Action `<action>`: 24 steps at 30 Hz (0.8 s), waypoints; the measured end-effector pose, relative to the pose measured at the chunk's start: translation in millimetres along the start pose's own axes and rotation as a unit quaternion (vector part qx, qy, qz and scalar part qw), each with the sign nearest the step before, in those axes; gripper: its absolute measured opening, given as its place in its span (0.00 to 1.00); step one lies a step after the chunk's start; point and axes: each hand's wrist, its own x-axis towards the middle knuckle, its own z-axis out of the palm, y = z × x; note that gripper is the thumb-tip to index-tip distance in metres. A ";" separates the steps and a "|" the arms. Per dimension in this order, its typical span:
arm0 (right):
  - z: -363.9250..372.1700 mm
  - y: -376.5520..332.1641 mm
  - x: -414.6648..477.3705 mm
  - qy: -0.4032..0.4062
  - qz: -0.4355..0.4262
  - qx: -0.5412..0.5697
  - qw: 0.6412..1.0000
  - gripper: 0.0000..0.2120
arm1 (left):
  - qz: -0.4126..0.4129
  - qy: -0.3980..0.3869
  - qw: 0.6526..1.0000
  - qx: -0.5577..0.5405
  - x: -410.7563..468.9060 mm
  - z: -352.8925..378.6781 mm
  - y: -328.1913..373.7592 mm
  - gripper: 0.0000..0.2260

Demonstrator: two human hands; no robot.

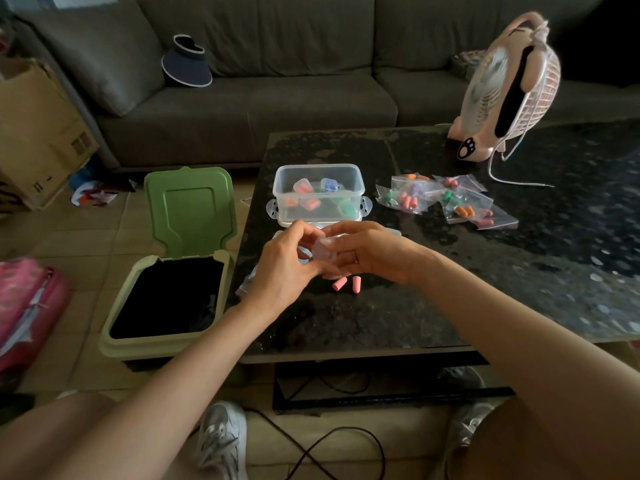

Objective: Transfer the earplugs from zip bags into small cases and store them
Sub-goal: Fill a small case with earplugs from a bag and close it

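Head view, landmark = clear rectangular plastic storage box on the dark speckled stone table.

Both hands meet just in front of the box. Left hand and right hand have fingers curled in a pinch around one small translucent plastic case; whether the case is open or closed, can't tell. Hands block whatever lies between them and the box.

Two loose pink foam earplugs lie on the table just in front of the hands, further from the box. Box holds several small cases with coloured earplugs inside.

Right of the box: heap of clear zip bags with orange, pink, green and purple earplugs. Beyond those, a pink desk fan with white cord.

Left of the box, on the floor beside the table: green lidded trash bin, lid up. Behind the box: grey sofa with a dark visor hat.
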 end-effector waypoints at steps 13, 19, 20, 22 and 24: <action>-25.2 15.9 -1.3 0.074 0.012 -0.514 0.854 0.11 | -0.058 -0.037 0.998 -0.018 -1.1 -6.8 -10.9 0.25; -25.8 35.8 4.9 0.097 -0.042 -0.579 0.809 0.07 | -0.075 -0.043 0.996 -0.018 -1.0 -5.9 -18.0 0.20; -25.2 37.3 5.2 0.103 -0.054 -0.580 0.806 0.05 | -0.075 -0.043 0.996 -0.018 -1.0 -5.7 -18.0 0.20; -24.8 35.1 4.6 0.109 -0.065 -0.587 0.800 0.04 | -0.074 -0.043 0.996 -0.018 -1.5 -5.6 -17.9 0.20; -25.0 28.9 2.7 0.098 -0.067 -0.584 0.803 0.07 | -0.073 -0.045 0.996 -0.013 -2.0 -5.5 -17.4 0.20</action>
